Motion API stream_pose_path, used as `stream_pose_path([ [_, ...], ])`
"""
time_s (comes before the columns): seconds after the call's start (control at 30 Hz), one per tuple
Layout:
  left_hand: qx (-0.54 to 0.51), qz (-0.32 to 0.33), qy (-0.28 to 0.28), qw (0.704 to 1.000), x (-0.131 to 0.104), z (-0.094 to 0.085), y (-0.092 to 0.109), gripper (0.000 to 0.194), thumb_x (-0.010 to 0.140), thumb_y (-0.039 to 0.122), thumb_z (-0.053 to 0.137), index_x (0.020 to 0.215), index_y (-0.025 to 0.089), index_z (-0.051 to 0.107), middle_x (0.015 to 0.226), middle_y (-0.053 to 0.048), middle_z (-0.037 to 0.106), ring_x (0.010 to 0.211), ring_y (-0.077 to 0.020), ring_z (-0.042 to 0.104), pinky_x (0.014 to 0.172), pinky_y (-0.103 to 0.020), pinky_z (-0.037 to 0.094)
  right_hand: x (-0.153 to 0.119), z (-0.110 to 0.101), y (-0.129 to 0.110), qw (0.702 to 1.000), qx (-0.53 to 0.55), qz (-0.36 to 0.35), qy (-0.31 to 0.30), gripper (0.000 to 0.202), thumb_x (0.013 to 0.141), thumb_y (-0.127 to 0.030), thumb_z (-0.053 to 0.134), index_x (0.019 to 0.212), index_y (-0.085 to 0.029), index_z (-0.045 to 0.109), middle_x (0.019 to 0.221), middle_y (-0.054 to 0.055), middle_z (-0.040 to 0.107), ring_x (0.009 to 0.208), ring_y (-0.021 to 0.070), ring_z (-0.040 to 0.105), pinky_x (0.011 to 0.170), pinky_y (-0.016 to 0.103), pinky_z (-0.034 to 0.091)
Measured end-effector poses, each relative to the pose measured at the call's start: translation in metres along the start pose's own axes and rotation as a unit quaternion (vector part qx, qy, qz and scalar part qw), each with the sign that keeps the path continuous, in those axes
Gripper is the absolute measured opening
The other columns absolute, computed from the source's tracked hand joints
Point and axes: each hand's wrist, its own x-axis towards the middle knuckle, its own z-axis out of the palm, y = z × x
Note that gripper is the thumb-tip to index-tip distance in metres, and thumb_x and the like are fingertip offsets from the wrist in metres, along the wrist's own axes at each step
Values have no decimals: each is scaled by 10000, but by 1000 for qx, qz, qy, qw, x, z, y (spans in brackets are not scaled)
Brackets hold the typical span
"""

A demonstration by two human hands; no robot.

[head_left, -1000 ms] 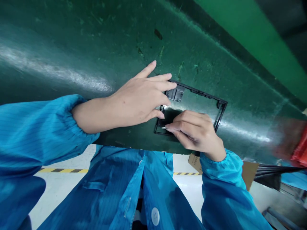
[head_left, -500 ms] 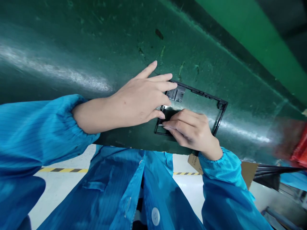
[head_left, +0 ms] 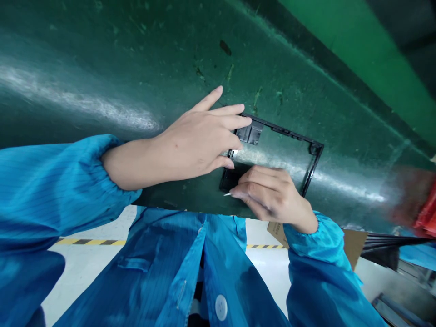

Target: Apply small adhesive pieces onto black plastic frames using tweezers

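Observation:
A thin black rectangular frame (head_left: 289, 132) lies on the green work surface. My left hand (head_left: 197, 141) rests across its left side with the fingers spread, fingertips touching the upper left corner and the thumb at the left edge. Near that corner, inside the frame, is a dark flat plate (head_left: 251, 133). My right hand (head_left: 272, 193) is over the lower part of the frame, its fingers pinched on a small thin white piece (head_left: 227, 194). Only the pale tip of this piece shows; its kind cannot be made out. The frame's lower edge is mostly hidden behind my right hand.
The green work surface (head_left: 102, 68) has scuffs and dark marks. A raised green strip (head_left: 357, 54) runs along its far right. Red material (head_left: 427, 209) lies at the right edge. Below the near edge, a cardboard box (head_left: 277, 232) stands on the floor.
My right hand has moved slightly toward me, from inside the frame's lower left to its lower edge. The white tip now shows beyond the fingers. My left hand has stayed in place.

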Motion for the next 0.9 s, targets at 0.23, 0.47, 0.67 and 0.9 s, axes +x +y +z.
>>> stream_pose_path([
  [0.23,-1,-4,-13,1000,0,1,-1,274,1002,346,637,1203,222,777,1650,-58,506,1618,-369,340,1361,-677,85,-4,0,1,998,-12,26,51,150,940,-132,731,1089,-143,720,976,68,728,865,169,667,715,308,535],
  [0.47,7,10,2,1000,1,3,-2,301,1018,338,602,1212,182,771,1615,-89,536,1607,-368,357,1340,-696,111,-4,7,8,992,-91,48,67,189,925,-173,755,1108,-159,710,1007,67,735,881,183,668,743,325,560],
  [0.67,8,2,-9,1000,1,-2,1,288,1014,336,639,1206,170,775,1638,-114,518,1606,-379,357,1341,-699,109,-4,9,9,992,-95,43,63,165,940,-177,727,1104,-167,706,993,67,731,870,185,667,728,324,560],
  [0.9,1,-1,-11,1000,1,-3,2,272,1002,333,682,1214,193,783,1636,-103,522,1606,-384,361,1350,-690,110,-3,11,7,992,-98,45,63,138,953,-159,695,1091,-172,700,987,68,727,864,186,661,723,329,555],
])
